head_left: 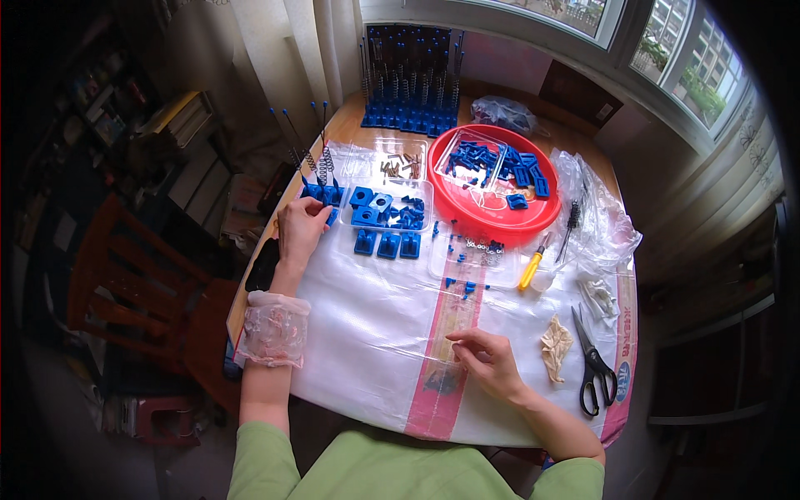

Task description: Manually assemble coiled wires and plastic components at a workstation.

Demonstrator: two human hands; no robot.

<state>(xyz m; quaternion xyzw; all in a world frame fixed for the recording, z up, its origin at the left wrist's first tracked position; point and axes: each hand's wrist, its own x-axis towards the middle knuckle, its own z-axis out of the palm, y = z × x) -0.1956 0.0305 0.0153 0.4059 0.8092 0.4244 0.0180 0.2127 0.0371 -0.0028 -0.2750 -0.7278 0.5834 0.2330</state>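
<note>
Hands (300, 233) outside box (404, 187) of blue parts (364, 217)

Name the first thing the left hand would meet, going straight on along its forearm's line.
Probably the spring-topped blue bases, just beyond the left hand; depth is unclear there, so the two may be touching.

One fisheye view looks down from the head, close above the desk (346, 125). It faces forward, reaching the window (698, 71) at upper right.
</note>
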